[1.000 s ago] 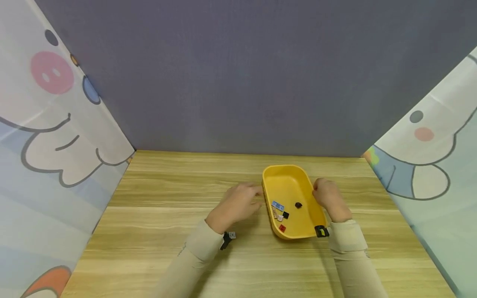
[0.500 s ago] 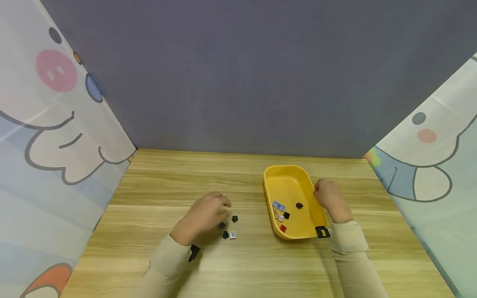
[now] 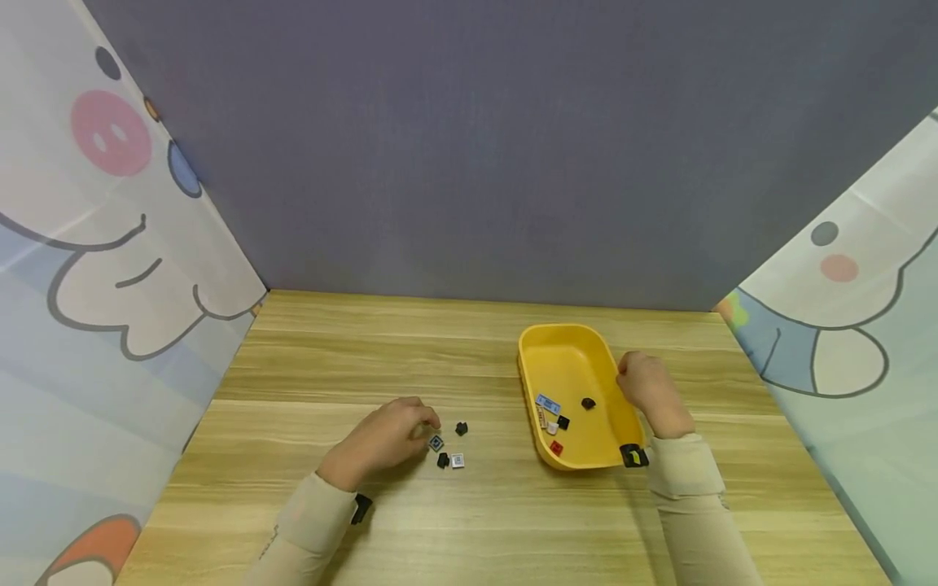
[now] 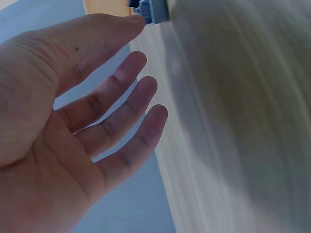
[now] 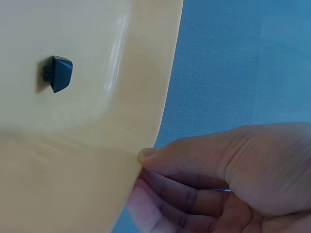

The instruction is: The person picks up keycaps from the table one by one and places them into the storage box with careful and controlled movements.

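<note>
My left hand [image 3: 392, 431] is held low over the table, its fingers loosely bent. The thumb tip comes very close to a small square dark keycap-like piece [image 3: 436, 443] with a pale outline; contact is unclear. In the left wrist view a blue-grey piece [image 4: 154, 10] shows beside the thumb tip, and the index finger is hidden. Close by lie two small black pieces [image 3: 462, 428] [image 3: 443, 460] and a white square one [image 3: 458, 461]. My right hand [image 3: 648, 392] pinches the right rim of a yellow tray [image 3: 567, 338] between thumb and fingers.
Inside the tray are a blue bar-shaped piece [image 3: 547, 404], a beige one [image 3: 541, 417], a white one [image 3: 552, 427], a red one [image 3: 557, 448] and black ones [image 3: 589, 403]. A grey panel [image 3: 469, 146] stands behind the wooden table [image 3: 330, 334]; printed cloths flank it.
My left hand has moved left from beside the tray to the loose pieces, then dropped lower. The square piece by its thumb looks lighter now. The right hand keeps its grip on the rim.
</note>
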Demonstrator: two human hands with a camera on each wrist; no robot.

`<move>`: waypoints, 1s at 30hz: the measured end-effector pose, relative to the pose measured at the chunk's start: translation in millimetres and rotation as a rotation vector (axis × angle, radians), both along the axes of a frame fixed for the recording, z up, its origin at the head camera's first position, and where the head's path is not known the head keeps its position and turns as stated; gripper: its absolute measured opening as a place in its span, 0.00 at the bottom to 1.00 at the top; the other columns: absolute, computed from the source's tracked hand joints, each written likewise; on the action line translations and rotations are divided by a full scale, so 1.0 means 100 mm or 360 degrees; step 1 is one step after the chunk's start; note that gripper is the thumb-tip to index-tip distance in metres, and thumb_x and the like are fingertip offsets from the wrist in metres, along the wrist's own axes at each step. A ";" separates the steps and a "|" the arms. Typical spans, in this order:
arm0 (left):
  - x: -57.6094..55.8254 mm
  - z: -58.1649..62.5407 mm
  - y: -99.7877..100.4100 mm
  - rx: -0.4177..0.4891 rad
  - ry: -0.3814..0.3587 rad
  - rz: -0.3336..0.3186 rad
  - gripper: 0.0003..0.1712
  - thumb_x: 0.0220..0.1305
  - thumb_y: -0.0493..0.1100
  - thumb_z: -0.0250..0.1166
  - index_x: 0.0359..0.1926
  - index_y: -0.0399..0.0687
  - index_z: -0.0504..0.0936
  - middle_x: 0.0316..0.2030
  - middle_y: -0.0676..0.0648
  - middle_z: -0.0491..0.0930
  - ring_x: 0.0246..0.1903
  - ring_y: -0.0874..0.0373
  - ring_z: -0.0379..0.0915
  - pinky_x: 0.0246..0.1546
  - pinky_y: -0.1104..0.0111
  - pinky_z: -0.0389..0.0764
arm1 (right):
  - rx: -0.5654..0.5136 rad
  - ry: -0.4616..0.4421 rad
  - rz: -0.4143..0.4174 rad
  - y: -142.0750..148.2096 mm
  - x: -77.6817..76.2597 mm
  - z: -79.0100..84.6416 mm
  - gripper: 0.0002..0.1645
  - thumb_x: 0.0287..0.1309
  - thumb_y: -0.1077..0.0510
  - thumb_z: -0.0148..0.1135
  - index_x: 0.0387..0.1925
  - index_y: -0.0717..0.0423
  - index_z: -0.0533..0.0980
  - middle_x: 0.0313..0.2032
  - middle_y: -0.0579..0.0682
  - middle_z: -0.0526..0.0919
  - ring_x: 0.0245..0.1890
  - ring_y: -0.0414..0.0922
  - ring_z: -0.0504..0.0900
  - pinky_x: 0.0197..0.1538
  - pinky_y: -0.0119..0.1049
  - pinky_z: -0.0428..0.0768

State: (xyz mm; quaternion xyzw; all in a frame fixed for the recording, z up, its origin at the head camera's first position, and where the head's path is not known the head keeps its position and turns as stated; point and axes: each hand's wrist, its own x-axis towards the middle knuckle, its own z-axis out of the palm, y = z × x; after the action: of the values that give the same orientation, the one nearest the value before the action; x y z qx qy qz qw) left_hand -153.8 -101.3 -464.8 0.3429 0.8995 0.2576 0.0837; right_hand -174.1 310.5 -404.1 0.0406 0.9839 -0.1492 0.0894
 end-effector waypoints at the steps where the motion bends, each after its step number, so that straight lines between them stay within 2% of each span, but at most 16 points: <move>1: 0.00 -0.01 0.00 0.0003 -0.0008 -0.0001 0.12 0.58 0.34 0.71 0.44 0.48 0.86 0.40 0.51 0.81 0.42 0.56 0.78 0.46 0.58 0.80 | 0.0001 -0.0004 0.0001 0.00 0.00 0.00 0.12 0.63 0.69 0.54 0.43 0.76 0.78 0.39 0.70 0.82 0.31 0.54 0.79 0.37 0.48 0.80; 5: 0.01 -0.05 0.01 -0.0004 -0.0022 0.0009 0.12 0.59 0.34 0.71 0.45 0.49 0.86 0.39 0.53 0.80 0.40 0.57 0.78 0.45 0.59 0.80 | 0.0011 -0.0006 0.0005 0.00 -0.01 -0.01 0.13 0.63 0.69 0.54 0.44 0.77 0.78 0.41 0.72 0.81 0.33 0.55 0.80 0.39 0.50 0.81; 15: 0.00 -0.13 0.03 -0.0080 0.0048 -0.0006 0.11 0.59 0.36 0.73 0.43 0.50 0.86 0.38 0.54 0.79 0.38 0.59 0.77 0.41 0.61 0.80 | 0.0019 0.0038 0.0018 0.00 0.00 0.01 0.10 0.61 0.70 0.54 0.38 0.74 0.79 0.33 0.66 0.82 0.27 0.51 0.76 0.34 0.45 0.79; 19: 0.01 -0.13 0.03 -0.0093 0.0086 -0.0005 0.10 0.58 0.37 0.73 0.41 0.50 0.86 0.37 0.54 0.79 0.38 0.59 0.76 0.39 0.62 0.80 | 0.0021 0.0038 0.0022 -0.01 0.01 0.02 0.10 0.61 0.69 0.55 0.38 0.74 0.79 0.34 0.67 0.82 0.28 0.51 0.77 0.34 0.45 0.79; 26: 0.01 -0.12 0.03 -0.0026 0.0126 0.0035 0.07 0.59 0.40 0.73 0.40 0.50 0.86 0.36 0.54 0.80 0.37 0.60 0.77 0.39 0.63 0.81 | 0.0018 0.0034 0.0017 -0.01 0.02 0.03 0.09 0.61 0.70 0.54 0.36 0.72 0.79 0.29 0.62 0.81 0.25 0.50 0.73 0.31 0.43 0.76; 30: -0.01 -0.07 0.05 0.0000 0.0196 0.0102 0.09 0.58 0.43 0.75 0.39 0.50 0.87 0.36 0.55 0.81 0.36 0.61 0.78 0.38 0.63 0.81 | 0.0032 0.0025 0.0019 -0.01 0.02 0.03 0.11 0.62 0.69 0.54 0.40 0.75 0.79 0.36 0.68 0.83 0.28 0.52 0.77 0.35 0.46 0.79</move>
State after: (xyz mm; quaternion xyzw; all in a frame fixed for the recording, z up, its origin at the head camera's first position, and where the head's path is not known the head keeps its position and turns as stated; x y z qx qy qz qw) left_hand -155.1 -95.9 -472.1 0.3292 0.9134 0.2385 0.0199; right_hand -172.6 309.3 -401.2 0.0344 0.9863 -0.1392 0.0821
